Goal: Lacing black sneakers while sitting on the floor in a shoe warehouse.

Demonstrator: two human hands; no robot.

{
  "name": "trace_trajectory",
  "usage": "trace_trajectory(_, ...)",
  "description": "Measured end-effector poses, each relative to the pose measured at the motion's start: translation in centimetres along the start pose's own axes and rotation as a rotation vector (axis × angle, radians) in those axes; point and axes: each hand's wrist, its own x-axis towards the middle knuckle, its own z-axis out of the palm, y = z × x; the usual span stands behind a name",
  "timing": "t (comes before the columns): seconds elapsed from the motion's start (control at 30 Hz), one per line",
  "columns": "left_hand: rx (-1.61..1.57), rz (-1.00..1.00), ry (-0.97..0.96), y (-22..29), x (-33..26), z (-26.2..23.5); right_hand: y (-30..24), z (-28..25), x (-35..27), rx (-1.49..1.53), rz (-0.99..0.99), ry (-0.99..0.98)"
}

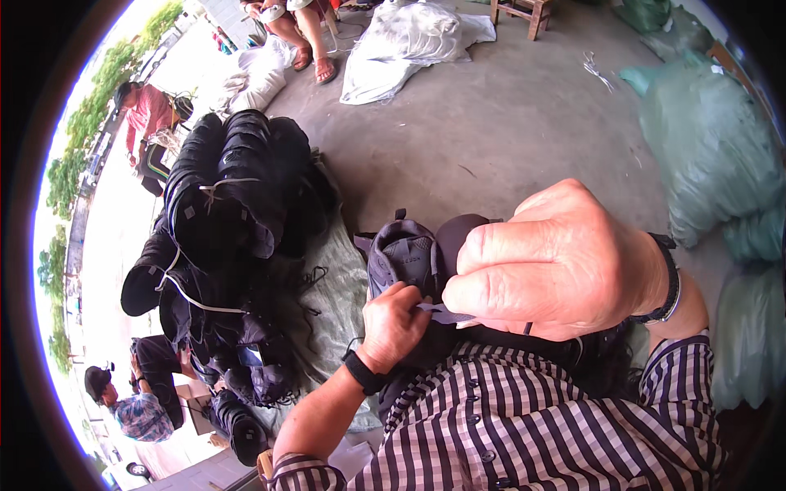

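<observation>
A person's left hand [395,325] and right hand [550,263] are both pinching a thin grey strap [446,312] on a dark grey shoe upper [407,258] held at chest height. Tied bundles of black uppers [223,214] are lying finished beside it; this one is looking unfinished.

Bundled rolls [221,188] left of shoe [405,258], on sack [336,303].

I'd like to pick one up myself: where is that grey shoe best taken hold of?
Probably the grey shoe is best gripped at its rear, around the dark opening, coming from the right: the tongue side faces up. The left hand and right hand pinch a strap below.
</observation>
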Motion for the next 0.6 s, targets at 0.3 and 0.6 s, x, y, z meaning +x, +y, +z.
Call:
trace_trajectory(0.3, -0.874, -0.62, 0.618, -1.8, -0.3, -5.0, 0.8, -1.0, -4.8, 0.207, 0.474, -0.076)
trace_trajectory(0.6, -1.531, -0.831, 0.944, -18.8, -10.7, -19.5, 7.6, -3.5, -23.5, 0.644, 1.473, 0.054)
